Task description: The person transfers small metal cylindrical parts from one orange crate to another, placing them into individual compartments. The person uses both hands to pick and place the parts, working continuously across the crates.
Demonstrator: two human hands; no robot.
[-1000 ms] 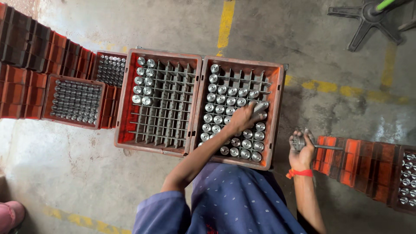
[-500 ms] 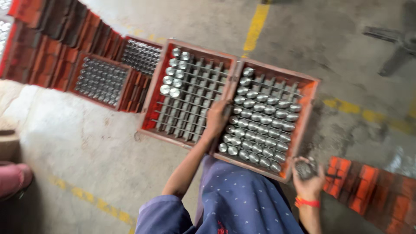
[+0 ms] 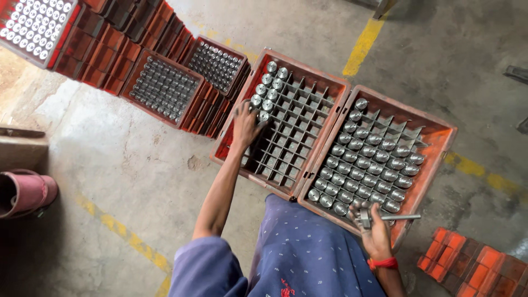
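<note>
Two red crates with grey grid dividers stand side by side on the concrete floor. The left crate [image 3: 231,135] holds a few shiny metal cylinders [image 3: 269,82] at its far corner. The right crate [image 3: 440,137] is mostly filled with the same cylinders [image 3: 368,159]. My left hand [image 3: 245,124] reaches into the left crate, fingers closed around a cylinder at the near end of the filled cells. My right hand [image 3: 374,225] hovers over the near edge of the right crate, gripping a metal rod [image 3: 399,218] with a round head.
Stacks of red crates [image 3: 110,49] run along the upper left, several filled with metal cylinders [image 3: 162,88]. More red crates [image 3: 473,264] lie at the lower right. A pink bucket-like object [image 3: 25,192] sits at the left edge. Yellow lines cross the floor.
My left hand has moved from the right crate across to the far-left part of the left crate. The view has swung right and down; my right hand stays near the right crate's edge.
</note>
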